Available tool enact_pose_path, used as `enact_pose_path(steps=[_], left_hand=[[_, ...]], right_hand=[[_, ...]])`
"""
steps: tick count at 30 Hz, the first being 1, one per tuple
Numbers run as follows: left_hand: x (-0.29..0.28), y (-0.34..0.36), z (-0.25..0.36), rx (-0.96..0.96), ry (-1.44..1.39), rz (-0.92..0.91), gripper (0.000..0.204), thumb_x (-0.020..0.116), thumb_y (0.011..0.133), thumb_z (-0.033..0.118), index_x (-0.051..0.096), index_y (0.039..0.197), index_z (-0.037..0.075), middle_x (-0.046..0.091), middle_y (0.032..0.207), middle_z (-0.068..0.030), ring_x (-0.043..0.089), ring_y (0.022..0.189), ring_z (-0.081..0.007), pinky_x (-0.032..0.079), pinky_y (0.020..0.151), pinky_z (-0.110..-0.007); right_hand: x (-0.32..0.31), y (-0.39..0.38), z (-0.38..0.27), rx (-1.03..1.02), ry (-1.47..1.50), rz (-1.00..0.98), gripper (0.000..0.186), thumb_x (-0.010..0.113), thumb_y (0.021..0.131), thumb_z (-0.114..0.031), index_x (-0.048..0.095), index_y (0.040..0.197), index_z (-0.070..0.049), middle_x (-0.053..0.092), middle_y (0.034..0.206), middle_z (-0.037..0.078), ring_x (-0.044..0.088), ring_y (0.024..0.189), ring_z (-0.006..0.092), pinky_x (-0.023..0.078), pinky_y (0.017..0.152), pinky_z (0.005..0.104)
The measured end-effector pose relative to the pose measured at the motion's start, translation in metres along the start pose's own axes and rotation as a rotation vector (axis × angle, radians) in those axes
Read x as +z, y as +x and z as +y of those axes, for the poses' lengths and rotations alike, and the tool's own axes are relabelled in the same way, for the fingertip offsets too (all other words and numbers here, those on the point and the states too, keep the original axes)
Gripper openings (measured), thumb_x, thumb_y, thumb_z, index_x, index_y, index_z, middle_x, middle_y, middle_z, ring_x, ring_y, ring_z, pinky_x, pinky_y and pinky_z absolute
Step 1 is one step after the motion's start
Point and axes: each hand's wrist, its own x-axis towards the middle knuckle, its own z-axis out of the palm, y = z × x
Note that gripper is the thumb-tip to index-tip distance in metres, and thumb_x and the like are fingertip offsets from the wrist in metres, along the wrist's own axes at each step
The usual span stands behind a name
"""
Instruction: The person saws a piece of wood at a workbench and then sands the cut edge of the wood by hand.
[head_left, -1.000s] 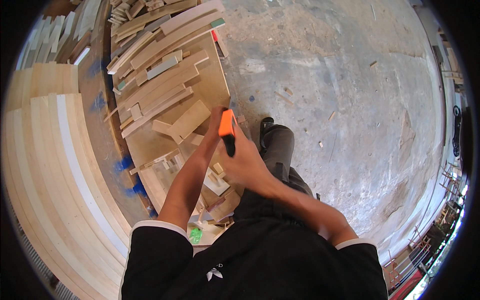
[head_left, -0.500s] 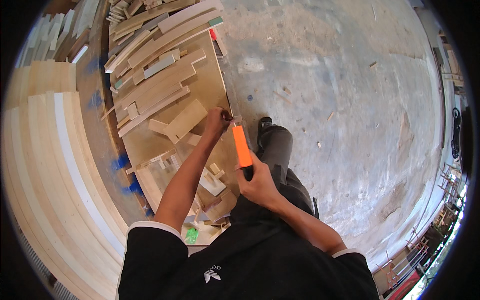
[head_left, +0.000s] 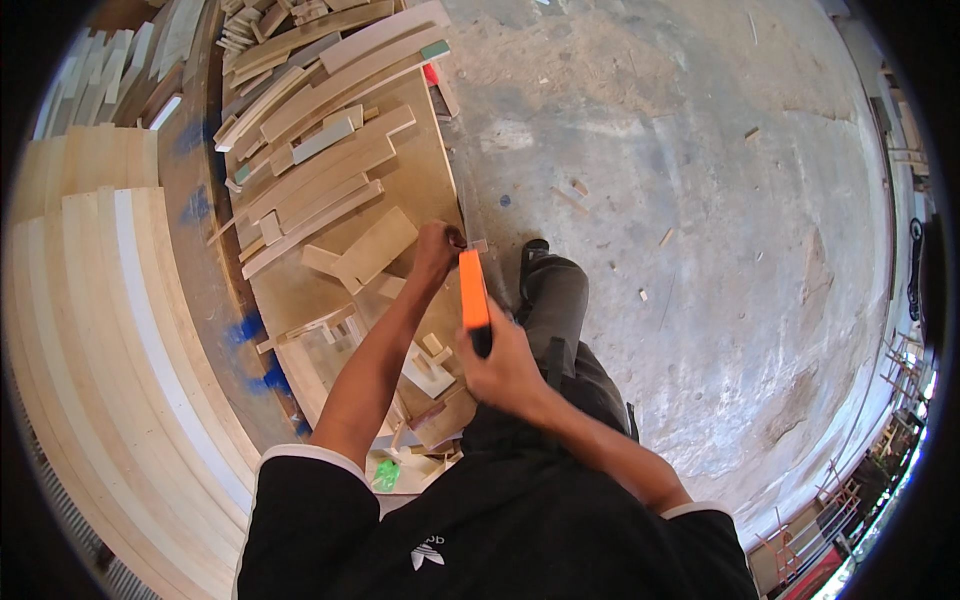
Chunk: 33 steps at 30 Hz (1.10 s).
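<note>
My right hand (head_left: 500, 365) is closed round the black grip of a tool with a long, bright orange body (head_left: 473, 290). The far end of that body reaches the table's right edge, and the kind of tool cannot be made out. My left hand (head_left: 440, 247) is closed at the same edge, just beyond the tool's tip, its fingers curled and mostly hidden. A small pale piece (head_left: 480, 246) sticks out past the edge beside it. Close to my left wrist, a flat wooden board (head_left: 378, 245) lies on the wooden table (head_left: 425, 180).
Notched boards (head_left: 340, 165) and offcuts cover the table's far part. Long planks (head_left: 90, 330) are stacked at the left. Near my body lie small wood blocks (head_left: 430, 370) and a green plastic scrap (head_left: 386, 474). Wood bits (head_left: 570, 200) are scattered on the concrete floor (head_left: 720, 250).
The orange tool and my right hand have shifted slightly left, and the right hand is a little blurred. My left hand stays at the table edge. The whole view has shifted slightly.
</note>
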Motion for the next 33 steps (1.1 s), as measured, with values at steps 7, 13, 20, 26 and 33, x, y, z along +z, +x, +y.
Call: enact_pose_path(steps=[7, 13, 20, 26, 33], left_hand=[[0.001, -0.004, -0.001, -0.044, 0.068, -0.111, 0.009, 0.073, 0.060, 0.002, 0.072, 0.069, 0.001, 0.066, 0.067, -0.0185, 0.066, 0.061, -0.0279, 0.050, 0.058, -0.035], [0.002, -0.004, 0.003, -0.177, -0.143, -0.138, 0.007, 0.070, 0.063, 0.000, 0.069, 0.069, -0.004, 0.063, 0.064, -0.0214, 0.064, 0.055, -0.0309, 0.048, 0.052, -0.037], [0.000, -0.010, 0.021, -0.210, -0.151, -0.055, 0.008, 0.069, 0.060, 0.004, 0.071, 0.066, -0.001, 0.063, 0.063, -0.0197, 0.067, 0.059, -0.0304, 0.050, 0.055, -0.036], [0.014, -0.011, 0.008, -0.216, -0.056, -0.025, 0.006, 0.071, 0.066, 0.004, 0.069, 0.064, -0.001, 0.065, 0.061, -0.0173, 0.066, 0.057, -0.0261, 0.050, 0.055, -0.035], [-0.001, 0.006, 0.019, -0.055, -0.147, -0.013, 0.008, 0.073, 0.073, -0.002, 0.067, 0.070, -0.006, 0.065, 0.065, -0.0153, 0.067, 0.058, -0.0184, 0.050, 0.052, -0.031]], right_hand=[[0.005, 0.024, 0.068, -0.243, 0.030, 0.119, 0.013, 0.061, 0.086, -0.003, 0.054, 0.096, 0.000, 0.053, 0.074, 0.008, 0.050, 0.067, 0.0136, 0.044, 0.064, 0.0304], [0.004, 0.062, 0.044, 0.014, 0.070, 0.105, 0.009, 0.058, 0.087, -0.004, 0.051, 0.091, -0.003, 0.050, 0.072, 0.005, 0.048, 0.067, 0.0127, 0.043, 0.063, 0.0282], [0.009, 0.074, 0.058, -0.151, 0.048, 0.118, 0.014, 0.062, 0.087, -0.007, 0.051, 0.095, -0.002, 0.051, 0.076, 0.004, 0.050, 0.067, 0.0118, 0.043, 0.059, 0.0281], [-0.017, 0.140, 0.016, 0.190, 0.406, -0.133, 0.020, 0.065, 0.088, -0.014, 0.048, 0.097, -0.007, 0.051, 0.067, 0.003, 0.049, 0.047, 0.0105, 0.041, 0.042, 0.0281], [-0.019, 0.187, 0.004, 0.334, 0.392, -0.096, 0.009, 0.054, 0.085, -0.003, 0.046, 0.089, -0.006, 0.047, 0.063, 0.004, 0.048, 0.047, 0.0133, 0.040, 0.039, 0.0310]])
